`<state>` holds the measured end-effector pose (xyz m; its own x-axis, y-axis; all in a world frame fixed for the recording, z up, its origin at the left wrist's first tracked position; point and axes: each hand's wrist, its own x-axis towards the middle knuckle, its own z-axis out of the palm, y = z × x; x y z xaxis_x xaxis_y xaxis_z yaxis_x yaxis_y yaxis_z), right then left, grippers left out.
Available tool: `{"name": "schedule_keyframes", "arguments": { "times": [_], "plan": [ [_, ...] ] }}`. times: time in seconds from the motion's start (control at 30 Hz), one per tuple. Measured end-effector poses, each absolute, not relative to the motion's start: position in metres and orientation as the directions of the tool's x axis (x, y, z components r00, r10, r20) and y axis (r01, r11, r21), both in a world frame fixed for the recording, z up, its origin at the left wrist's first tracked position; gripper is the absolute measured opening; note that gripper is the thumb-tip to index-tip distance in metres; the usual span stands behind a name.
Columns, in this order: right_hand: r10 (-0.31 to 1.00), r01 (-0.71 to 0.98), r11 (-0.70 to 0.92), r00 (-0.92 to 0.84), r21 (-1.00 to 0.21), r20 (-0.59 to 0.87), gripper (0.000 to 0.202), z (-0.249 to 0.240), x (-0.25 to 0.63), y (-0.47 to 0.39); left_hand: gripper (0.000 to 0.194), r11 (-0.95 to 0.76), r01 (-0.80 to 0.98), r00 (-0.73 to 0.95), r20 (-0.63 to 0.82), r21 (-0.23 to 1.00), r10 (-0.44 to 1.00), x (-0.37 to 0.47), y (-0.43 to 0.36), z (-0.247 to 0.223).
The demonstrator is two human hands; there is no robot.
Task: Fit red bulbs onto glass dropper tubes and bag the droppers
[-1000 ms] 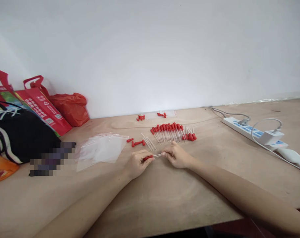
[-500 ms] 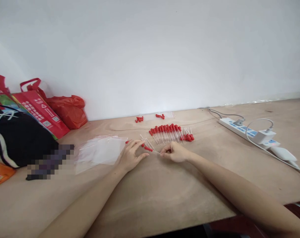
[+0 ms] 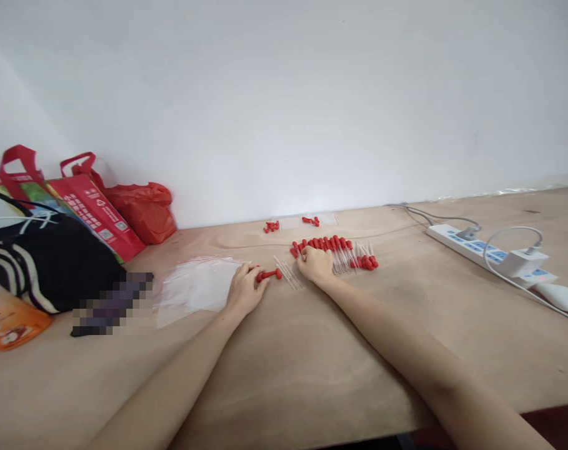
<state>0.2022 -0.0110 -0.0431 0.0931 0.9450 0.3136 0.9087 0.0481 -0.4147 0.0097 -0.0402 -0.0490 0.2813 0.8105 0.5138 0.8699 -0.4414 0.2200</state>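
My left hand rests on the table beside the clear plastic bags. Its thumb and fingers close around a red rubber bulb; other bulbs may be partly hidden under the fingers. Just right of it lie several loose thin glass tubes. At the left end of a row of red-capped droppers is my right hand, fingers pinched on a dropper whose glass part is mostly hidden by the hand. More bare tubes and loose red bulbs lie at the row's right end.
Against the wall lies another clear bag with small red bulb piles near it. A white power strip with plugs and cables is on the right. Red bags and a black bag stand on the left.
My right hand has moved with the red-capped dropper up and away to the row's left end. The left hand has drawn slightly back, fingers closing on a red bulb.
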Motion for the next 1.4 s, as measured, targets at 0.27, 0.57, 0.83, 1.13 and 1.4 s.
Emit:
{"name": "schedule_keyframes", "arguments": {
  "times": [0.27,0.57,0.83,1.13,1.4],
  "plan": [
    [0.947,0.906,0.087,0.053,-0.414,0.316,0.024,-0.041,0.200,-0.025,0.017,-0.404,0.898,0.270,0.508,0.173,0.818,0.011,-0.036,-0.049],
    [0.986,0.947,0.097,-0.050,-0.305,0.158,0.027,-0.032,0.185,-0.043,0.010,-0.419,0.896,0.277,0.556,0.144,0.784,0.015,-0.042,-0.043],
    [0.991,0.944,0.062,-0.019,-0.324,0.133,0.028,-0.032,0.183,-0.044,0.012,-0.561,0.683,0.269,0.553,0.468,0.789,0.030,-0.062,-0.040],
    [0.856,0.709,0.443,-0.153,-0.549,0.493,0.014,-0.056,0.236,-0.067,0.038,-0.200,0.241,0.371,0.101,0.950,0.923,0.038,-0.072,-0.036],
    [0.796,0.668,0.564,-0.282,-0.486,0.536,0.009,-0.054,0.262,-0.096,0.025,-0.298,0.305,0.398,0.163,0.905,0.903,0.046,-0.078,-0.036]
  ]
}}
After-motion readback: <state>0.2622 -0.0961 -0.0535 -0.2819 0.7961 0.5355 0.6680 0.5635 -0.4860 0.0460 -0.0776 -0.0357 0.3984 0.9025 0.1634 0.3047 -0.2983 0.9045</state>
